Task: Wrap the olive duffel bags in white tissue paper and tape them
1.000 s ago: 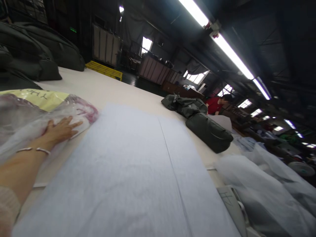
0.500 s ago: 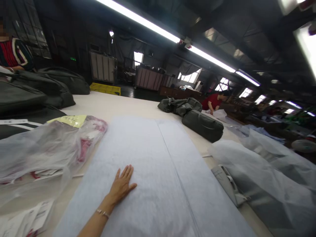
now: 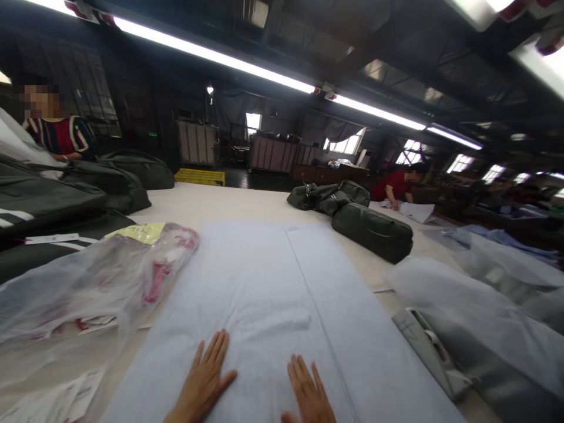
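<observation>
Resting on one pale sheet: two hands.

Pale bluish sheet; spread flat; lightly wrinkled; on pale table

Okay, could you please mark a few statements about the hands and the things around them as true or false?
1. Both the left hand and the right hand are on the pale sheet. True.
2. The left hand is gripping the clear plastic bag. False: it lies flat on the sheet.
3. The yellow label is at the clear plastic bag's far end. True.
4. The person in red is standing at the far left. False: they are on the right.
</observation>
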`<action>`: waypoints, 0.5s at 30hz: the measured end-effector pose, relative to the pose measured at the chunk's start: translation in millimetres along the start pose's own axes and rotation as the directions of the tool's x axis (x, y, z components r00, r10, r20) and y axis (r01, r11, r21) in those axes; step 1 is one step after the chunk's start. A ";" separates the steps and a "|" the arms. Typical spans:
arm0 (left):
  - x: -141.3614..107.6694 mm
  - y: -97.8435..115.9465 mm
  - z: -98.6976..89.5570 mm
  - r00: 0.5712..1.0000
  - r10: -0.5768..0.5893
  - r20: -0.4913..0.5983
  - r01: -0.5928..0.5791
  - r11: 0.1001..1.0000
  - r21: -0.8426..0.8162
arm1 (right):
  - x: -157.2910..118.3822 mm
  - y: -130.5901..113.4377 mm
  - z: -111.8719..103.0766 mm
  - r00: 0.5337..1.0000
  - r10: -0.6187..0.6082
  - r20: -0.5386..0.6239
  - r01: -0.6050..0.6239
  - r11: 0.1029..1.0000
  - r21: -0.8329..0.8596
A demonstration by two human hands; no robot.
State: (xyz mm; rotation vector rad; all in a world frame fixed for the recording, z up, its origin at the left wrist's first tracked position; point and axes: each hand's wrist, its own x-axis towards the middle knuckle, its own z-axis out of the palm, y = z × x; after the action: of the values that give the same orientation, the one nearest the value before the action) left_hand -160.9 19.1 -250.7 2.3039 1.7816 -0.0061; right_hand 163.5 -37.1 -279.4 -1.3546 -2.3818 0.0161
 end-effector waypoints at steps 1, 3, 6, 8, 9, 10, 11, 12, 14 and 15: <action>1.1 -1.1 0.2 1.000 -0.013 0.022 0.013 1.000 -0.002 | 24.1 13.3 4.1 0.999 0.046 -0.005 -0.046 0.999 0.000; 8.4 -2.5 0.6 0.997 -0.062 0.056 0.062 0.998 0.002 | 72.0 37.5 9.2 0.983 0.185 0.015 -0.185 0.983 0.002; 36.3 3.7 0.6 0.992 -0.120 -0.025 0.120 0.993 0.003 | 137.1 67.1 11.2 0.936 0.339 0.099 -0.340 0.940 -0.006; 68.1 16.7 -0.5 0.975 -0.123 -0.185 0.123 0.992 -0.011 | 174.9 83.9 11.5 0.914 0.377 0.150 -0.376 0.926 -0.037; 87.6 26.0 -1.5 0.956 -0.116 -0.270 0.115 0.993 -0.021 | 192.6 92.0 11.8 0.904 0.390 0.174 -0.386 0.921 -0.060; 108.8 36.6 -2.6 0.932 -0.112 -0.345 0.107 0.994 -0.034 | 209.4 99.9 12.5 0.894 0.402 0.197 -0.393 0.916 -0.084; 131.0 48.2 -3.8 0.908 -0.103 -0.406 0.091 0.995 -0.050 | 225.2 107.6 13.6 0.884 0.412 0.219 -0.399 0.911 -0.105; 153.4 60.0 -4.7 0.887 -0.093 -0.453 0.069 0.995 -0.070 | 239.9 115.0 15.3 0.875 0.422 0.238 -0.404 0.907 -0.123; 195.0 82.0 -4.8 0.855 -0.085 -0.511 0.025 0.992 -0.124 | 264.3 128.5 20.2 0.856 0.437 0.276 -0.411 0.899 -0.148; 212.8 91.2 -3.6 0.847 -0.083 -0.524 0.003 0.988 -0.151 | 273.5 134.4 23.4 0.847 0.443 0.296 -0.414 0.897 -0.157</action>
State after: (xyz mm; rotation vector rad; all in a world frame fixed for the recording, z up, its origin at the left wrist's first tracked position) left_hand -18.7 201.4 -261.3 2.2998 1.9858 0.8041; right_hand 142.7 264.8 -236.8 -2.0445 -2.2905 0.2848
